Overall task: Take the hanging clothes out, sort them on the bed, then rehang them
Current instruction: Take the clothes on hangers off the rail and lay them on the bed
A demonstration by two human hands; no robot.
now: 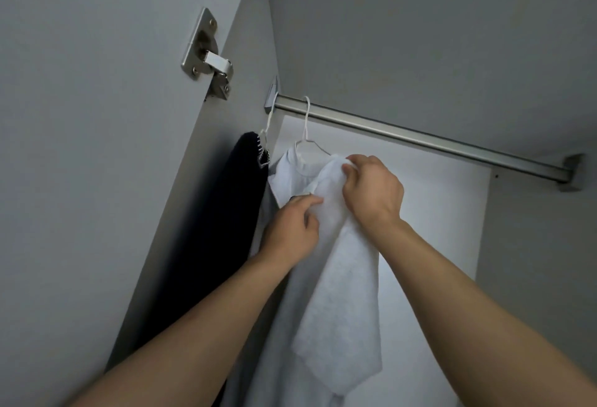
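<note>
Wardrobe rail: I saw a brushed metal wardrobe rail [420,137] running across the grey cabinet, with two white wire hangers [305,135] hooked on near its left end.
White garment: a white fabric garment [339,293] hung from the right-hand hanger, draped down between my arms.
Dark garment: a black knitted garment with pale stitched edging [226,219] hung just left of it, against the side wall.
Left hand [290,229]: its grip pinched a fold of the white cloth, fingers curled.
Right hand [371,190]: its grip closed round the cloth at the garment's shoulder.
Door: a metal hinge [208,54] sat on the open door.
</note>
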